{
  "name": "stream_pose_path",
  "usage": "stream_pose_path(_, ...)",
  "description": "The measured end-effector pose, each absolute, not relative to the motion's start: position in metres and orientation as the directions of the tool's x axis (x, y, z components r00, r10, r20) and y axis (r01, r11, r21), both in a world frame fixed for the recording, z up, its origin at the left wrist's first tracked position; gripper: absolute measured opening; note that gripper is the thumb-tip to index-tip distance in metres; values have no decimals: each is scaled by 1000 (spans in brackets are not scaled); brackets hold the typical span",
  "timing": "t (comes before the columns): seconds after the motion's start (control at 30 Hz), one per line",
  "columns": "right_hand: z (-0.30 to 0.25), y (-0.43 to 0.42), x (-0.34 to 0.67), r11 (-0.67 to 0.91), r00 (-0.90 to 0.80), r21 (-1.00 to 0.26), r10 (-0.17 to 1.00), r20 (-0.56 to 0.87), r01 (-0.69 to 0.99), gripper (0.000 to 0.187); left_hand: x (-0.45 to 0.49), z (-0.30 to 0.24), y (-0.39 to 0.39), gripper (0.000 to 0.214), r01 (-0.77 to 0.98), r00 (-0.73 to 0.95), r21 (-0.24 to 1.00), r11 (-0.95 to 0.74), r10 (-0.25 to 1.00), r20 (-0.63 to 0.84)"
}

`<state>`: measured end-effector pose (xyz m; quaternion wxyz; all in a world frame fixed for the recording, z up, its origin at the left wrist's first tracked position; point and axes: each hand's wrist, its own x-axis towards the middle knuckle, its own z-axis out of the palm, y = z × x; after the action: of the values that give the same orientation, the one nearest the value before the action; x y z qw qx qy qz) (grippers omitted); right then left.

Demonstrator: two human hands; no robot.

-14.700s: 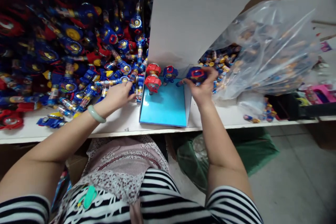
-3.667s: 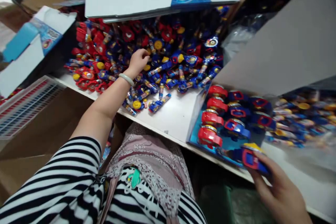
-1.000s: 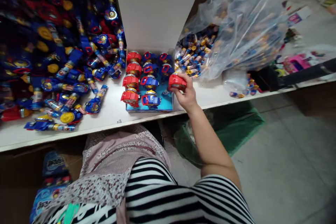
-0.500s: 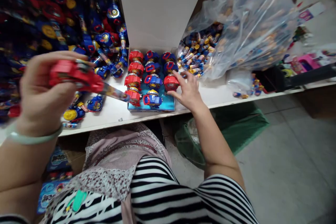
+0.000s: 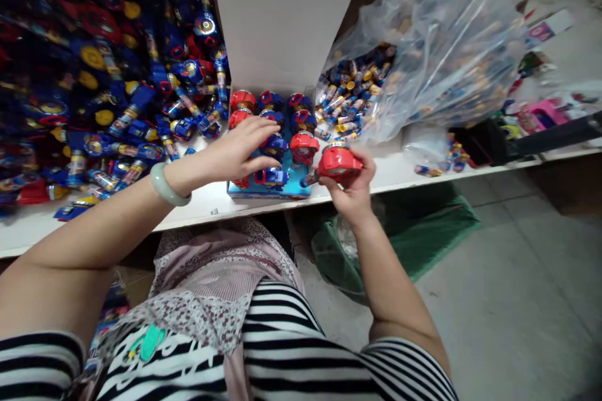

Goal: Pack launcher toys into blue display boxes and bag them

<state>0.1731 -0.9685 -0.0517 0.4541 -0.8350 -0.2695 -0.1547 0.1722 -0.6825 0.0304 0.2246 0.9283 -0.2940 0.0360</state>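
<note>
A light-blue display box [image 5: 286, 188] stands at the front edge of a white table [image 5: 207, 203], holding rows of red and blue toy launchers [image 5: 303, 145]. My right hand [image 5: 352, 191] grips a red toy launcher [image 5: 338, 161] just right of the box's front corner. My left hand [image 5: 237, 151], with a pale green bangle on its wrist, lies over the front left rows of the box, fingers stretched out and resting on the toys there. Nothing is in it.
A big heap of loose red and blue launchers [image 5: 108, 88] covers the table's left side. The box's white lid [image 5: 286, 19] stands upright behind it. A clear plastic bag of small tubes [image 5: 423, 56] lies at right. A green bag [image 5: 409, 238] sits on the floor below.
The red launcher that my left hand held up half a second ago is now in my right hand. My left hand has dropped onto the box's toys, empty.
</note>
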Motion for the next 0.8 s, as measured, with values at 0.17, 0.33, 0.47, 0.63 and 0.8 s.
stream_pose_path(0.17,-86,-963,169,-264,837,-807,322,442,528,64,167,9,-683,79,-542,831,217,-812,-556,-7)
stream_pose_path(0.33,-81,-962,166,-313,834,-782,327,444,539,67,165,12,-689,74,-523,843,203,-828,-537,-21)
stream_pose_path(0.47,-84,-964,170,-343,823,-752,323,468,562,69,167,10,-686,75,-534,835,216,-817,-551,-18)
stream_pose_path(0.63,-89,-956,167,-396,769,-668,437,467,630,62,169,9,-686,76,-547,823,254,-798,-568,-10)
stream_pose_path(0.8,-77,-955,158,-521,826,-650,444,347,553,71,164,5,-688,78,-564,816,357,-745,-568,104)
